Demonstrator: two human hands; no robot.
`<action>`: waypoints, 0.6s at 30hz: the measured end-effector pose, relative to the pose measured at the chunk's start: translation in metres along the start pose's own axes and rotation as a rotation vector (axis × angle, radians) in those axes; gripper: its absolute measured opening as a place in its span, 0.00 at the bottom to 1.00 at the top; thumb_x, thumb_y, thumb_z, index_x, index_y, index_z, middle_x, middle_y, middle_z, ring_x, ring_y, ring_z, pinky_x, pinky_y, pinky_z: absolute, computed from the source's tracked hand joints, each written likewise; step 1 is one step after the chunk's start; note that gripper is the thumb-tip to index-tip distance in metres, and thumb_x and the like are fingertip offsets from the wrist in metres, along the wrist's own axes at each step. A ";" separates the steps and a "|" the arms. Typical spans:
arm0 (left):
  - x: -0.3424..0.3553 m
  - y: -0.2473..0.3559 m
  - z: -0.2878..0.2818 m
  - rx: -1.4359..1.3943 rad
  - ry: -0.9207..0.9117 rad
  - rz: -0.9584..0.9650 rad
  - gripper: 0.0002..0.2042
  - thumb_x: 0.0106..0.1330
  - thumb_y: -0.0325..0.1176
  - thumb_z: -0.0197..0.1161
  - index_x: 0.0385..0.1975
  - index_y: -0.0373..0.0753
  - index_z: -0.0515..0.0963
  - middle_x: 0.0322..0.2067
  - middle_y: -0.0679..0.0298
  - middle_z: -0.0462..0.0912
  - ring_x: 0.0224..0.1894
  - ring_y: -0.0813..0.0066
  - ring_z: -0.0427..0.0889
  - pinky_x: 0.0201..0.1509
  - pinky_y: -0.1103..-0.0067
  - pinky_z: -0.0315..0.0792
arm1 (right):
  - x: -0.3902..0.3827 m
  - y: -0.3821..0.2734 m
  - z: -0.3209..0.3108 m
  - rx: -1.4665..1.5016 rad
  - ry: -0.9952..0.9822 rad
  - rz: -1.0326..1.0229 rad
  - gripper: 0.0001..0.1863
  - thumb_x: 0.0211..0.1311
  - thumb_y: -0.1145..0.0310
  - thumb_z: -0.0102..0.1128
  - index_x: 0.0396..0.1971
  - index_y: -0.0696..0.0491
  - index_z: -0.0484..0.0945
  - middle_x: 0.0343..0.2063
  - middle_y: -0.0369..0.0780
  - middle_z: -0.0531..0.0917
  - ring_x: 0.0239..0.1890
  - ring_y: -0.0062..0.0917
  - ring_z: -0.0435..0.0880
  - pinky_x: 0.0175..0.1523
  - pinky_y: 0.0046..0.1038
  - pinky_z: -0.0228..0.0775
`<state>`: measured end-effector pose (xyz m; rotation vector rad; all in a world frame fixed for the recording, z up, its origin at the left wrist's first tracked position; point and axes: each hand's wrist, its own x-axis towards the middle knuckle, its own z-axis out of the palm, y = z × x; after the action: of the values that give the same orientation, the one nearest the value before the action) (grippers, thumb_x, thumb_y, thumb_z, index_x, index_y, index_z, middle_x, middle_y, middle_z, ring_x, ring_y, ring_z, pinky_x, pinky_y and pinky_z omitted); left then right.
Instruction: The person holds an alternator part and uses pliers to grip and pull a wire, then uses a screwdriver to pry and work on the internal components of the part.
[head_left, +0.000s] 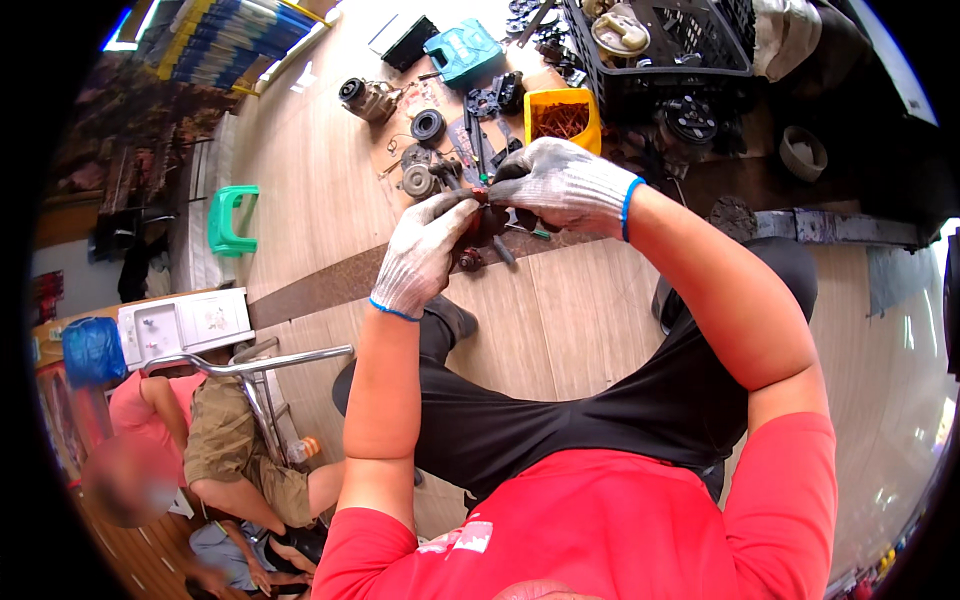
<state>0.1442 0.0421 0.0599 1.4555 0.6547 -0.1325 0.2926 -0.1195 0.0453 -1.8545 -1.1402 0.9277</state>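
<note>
My left hand (425,245), in a grey-white work glove with a blue cuff, is closed with thumb and fingertips together. My right hand (570,187), gloved alike, is closed close beside it. Between the fingertips of both hands shows a small reddish-brown part (480,196), whose kind I cannot make out. Part of a dark red piece shows just below the hands, partly hidden by them. Under it, on the floor, lies a small dark red round part (470,260). A round grey metal machine part (420,181) lies just beyond my left hand.
A yellow container (588,97) holds many rusty-red small pieces. Around it are a teal case (463,52), a black pulley-like ring (428,125), a metal machine unit (368,99) and a black crate (665,73). A green stool (232,220) stands left; people sit at lower left.
</note>
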 end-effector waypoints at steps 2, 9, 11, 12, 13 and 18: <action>0.003 -0.007 -0.001 -0.158 -0.012 0.071 0.16 0.75 0.31 0.56 0.55 0.25 0.74 0.45 0.49 0.84 0.46 0.62 0.86 0.50 0.70 0.81 | -0.006 -0.013 0.005 0.190 0.065 0.115 0.13 0.64 0.61 0.61 0.37 0.54 0.86 0.23 0.44 0.84 0.26 0.32 0.83 0.32 0.30 0.73; 0.014 -0.011 0.002 -0.691 0.054 0.213 0.14 0.78 0.33 0.50 0.54 0.31 0.75 0.48 0.51 0.83 0.52 0.57 0.83 0.58 0.64 0.78 | -0.001 0.008 0.034 -0.459 0.291 -0.585 0.14 0.57 0.71 0.56 0.42 0.43 0.85 0.38 0.41 0.85 0.38 0.38 0.87 0.41 0.37 0.79; 0.016 -0.008 0.002 -0.841 0.065 0.210 0.15 0.78 0.34 0.49 0.54 0.32 0.75 0.48 0.51 0.83 0.52 0.54 0.82 0.59 0.61 0.77 | -0.001 0.012 0.045 -0.348 0.199 -0.485 0.14 0.57 0.71 0.56 0.42 0.44 0.84 0.37 0.42 0.84 0.39 0.40 0.86 0.42 0.37 0.79; 0.015 -0.006 0.001 -0.874 0.109 0.211 0.15 0.79 0.36 0.47 0.55 0.34 0.75 0.47 0.52 0.83 0.53 0.51 0.82 0.59 0.57 0.77 | -0.008 0.000 0.043 -0.150 0.210 -0.394 0.11 0.55 0.76 0.60 0.38 0.49 0.84 0.29 0.40 0.84 0.31 0.31 0.85 0.37 0.32 0.79; 0.015 -0.007 -0.001 -0.889 0.083 0.253 0.16 0.79 0.37 0.47 0.55 0.34 0.74 0.48 0.52 0.83 0.53 0.51 0.82 0.59 0.57 0.77 | -0.006 0.003 0.046 -0.204 0.227 -0.468 0.10 0.56 0.76 0.60 0.37 0.49 0.84 0.29 0.40 0.84 0.30 0.31 0.85 0.37 0.32 0.79; 0.012 -0.004 0.000 -0.947 0.041 0.316 0.17 0.79 0.40 0.48 0.57 0.34 0.73 0.48 0.56 0.83 0.51 0.54 0.81 0.55 0.60 0.77 | 0.000 0.017 0.051 -0.340 0.154 -0.528 0.12 0.58 0.72 0.58 0.42 0.48 0.83 0.33 0.43 0.84 0.32 0.36 0.86 0.36 0.35 0.78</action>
<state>0.1521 0.0449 0.0502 0.6234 0.4109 0.4109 0.2550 -0.1131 0.0074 -1.7050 -1.6543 0.3004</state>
